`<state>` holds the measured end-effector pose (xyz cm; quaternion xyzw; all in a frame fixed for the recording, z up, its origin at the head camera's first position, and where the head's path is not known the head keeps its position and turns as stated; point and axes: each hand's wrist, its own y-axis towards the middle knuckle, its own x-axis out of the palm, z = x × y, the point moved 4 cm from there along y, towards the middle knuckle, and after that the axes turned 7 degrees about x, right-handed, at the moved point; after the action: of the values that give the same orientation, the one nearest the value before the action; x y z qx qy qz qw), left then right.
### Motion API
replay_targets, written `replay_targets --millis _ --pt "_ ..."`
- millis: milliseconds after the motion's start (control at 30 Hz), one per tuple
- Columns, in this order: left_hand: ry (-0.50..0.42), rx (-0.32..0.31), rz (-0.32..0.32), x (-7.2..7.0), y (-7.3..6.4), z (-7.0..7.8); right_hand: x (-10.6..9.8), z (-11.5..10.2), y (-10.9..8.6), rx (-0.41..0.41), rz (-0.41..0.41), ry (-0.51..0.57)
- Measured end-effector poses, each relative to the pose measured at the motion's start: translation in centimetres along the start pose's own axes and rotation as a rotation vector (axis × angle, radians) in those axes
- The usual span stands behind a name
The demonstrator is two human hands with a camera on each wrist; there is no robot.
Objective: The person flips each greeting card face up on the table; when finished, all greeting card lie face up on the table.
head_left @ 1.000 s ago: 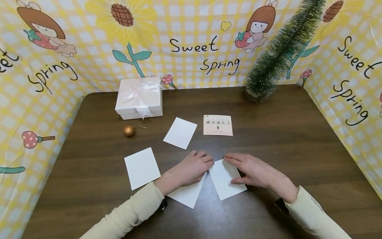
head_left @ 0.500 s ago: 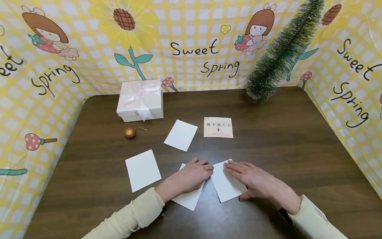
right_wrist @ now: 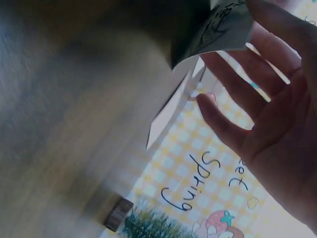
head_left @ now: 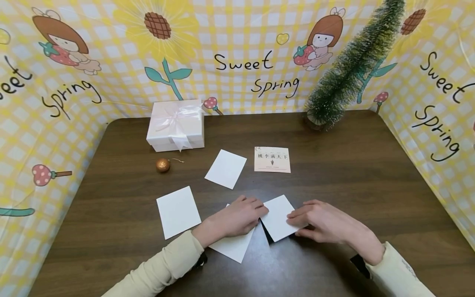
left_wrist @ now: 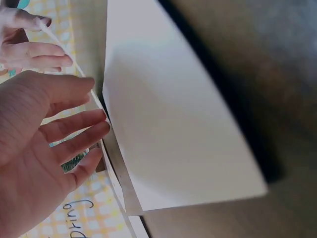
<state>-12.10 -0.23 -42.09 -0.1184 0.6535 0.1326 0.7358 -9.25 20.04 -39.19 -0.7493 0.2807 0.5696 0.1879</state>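
Note:
In the head view, a white square card (head_left: 280, 216) is tilted off the table, its near right side raised. My right hand (head_left: 326, 220) pinches that side between thumb and fingers. My left hand (head_left: 237, 216) pinches the card's left corner with curled fingers. The right wrist view shows dark print on the card's shaded underside (right_wrist: 223, 25). A second white card (left_wrist: 173, 124) lies below my left hand, partly covered by it in the head view. Two more blank white cards, a left one (head_left: 179, 212) and a farther one (head_left: 225, 169), lie flat.
A printed card with Chinese characters (head_left: 272, 159) lies face up behind the hands. A white gift box with a ribbon (head_left: 176, 126), a copper-coloured bauble (head_left: 162, 165) and a small bristly tree (head_left: 341, 82) stand farther back. Patterned cloth (head_left: 237, 24) surrounds the brown table (head_left: 371, 173).
My right hand has slid from the card's far edge to its right side and now pinches it, raising it off the table. My left hand has stayed at the left corner.

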Motion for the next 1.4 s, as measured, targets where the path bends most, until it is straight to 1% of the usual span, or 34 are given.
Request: replay_targets --millis 100,200,267,367,433,467,533,633,733,800,867,967,1067,1133,1200,1300,1367,1400 --pt "-0.066 -0.014 0.011 -0.2 0.1 -0.4 -1.1 0.3 0.2 -0.070 0.135 0.009" --pt "-0.112 -0.032 0.066 -0.3 0.4 -0.8 -2.0 0.7 0.6 -0.104 0.272 -0.019" --pt "-0.132 -0.048 0.134 -0.5 0.7 -1.1 -2.4 1.0 0.9 -0.101 0.344 -0.054" --pt "-0.189 -0.082 0.262 -1.0 1.2 -1.4 -3.0 1.4 1.6 -0.063 0.416 -0.079" --pt "-0.250 -0.109 0.349 -1.5 1.4 -1.7 -3.5 1.7 2.1 -0.028 0.444 -0.061" --pt "-0.282 -0.127 0.383 -1.7 1.5 -1.8 -3.7 1.9 2.4 -0.008 0.452 -0.043" --pt "-0.348 -0.166 0.429 -2.3 1.5 -2.1 -4.1 2.2 3.0 0.034 0.458 0.001" --pt "-0.444 -0.230 0.442 -2.8 1.5 -2.5 -4.4 2.7 3.7 0.119 0.441 0.104" --pt "-0.527 -0.283 0.419 -3.0 1.2 -3.0 -4.4 3.2 4.1 0.211 0.419 0.221" --pt "-0.548 -0.301 0.401 -3.2 1.0 -3.2 -4.4 3.4 4.4 0.240 0.423 0.275" --pt "-0.533 -0.305 0.380 -3.3 0.8 -3.4 -4.5 3.4 4.8 0.229 0.432 0.302" --pt "-0.485 -0.279 0.353 -3.5 0.7 -3.5 -4.7 3.2 5.4 0.172 0.427 0.326" --pt "-0.475 -0.251 0.353 -3.8 0.7 -3.7 -4.8 3.0 5.8 0.127 0.403 0.363" --pt "-0.496 -0.251 0.369 -3.8 0.6 -3.9 -4.8 3.0 5.9 0.125 0.398 0.393" --pt "-0.558 -0.263 0.397 -3.8 0.5 -4.3 -4.8 3.1 5.8 0.145 0.419 0.416" --pt "-0.650 -0.288 0.456 -3.5 0.3 -4.9 -4.8 3.4 5.6 0.197 0.476 0.454" --pt "-0.705 -0.285 0.510 -3.4 0.2 -5.3 -4.9 3.6 5.5 0.229 0.516 0.476" --pt "-0.716 -0.280 0.541 -3.4 0.1 -5.4 -4.9 3.7 5.5 0.243 0.530 0.489"
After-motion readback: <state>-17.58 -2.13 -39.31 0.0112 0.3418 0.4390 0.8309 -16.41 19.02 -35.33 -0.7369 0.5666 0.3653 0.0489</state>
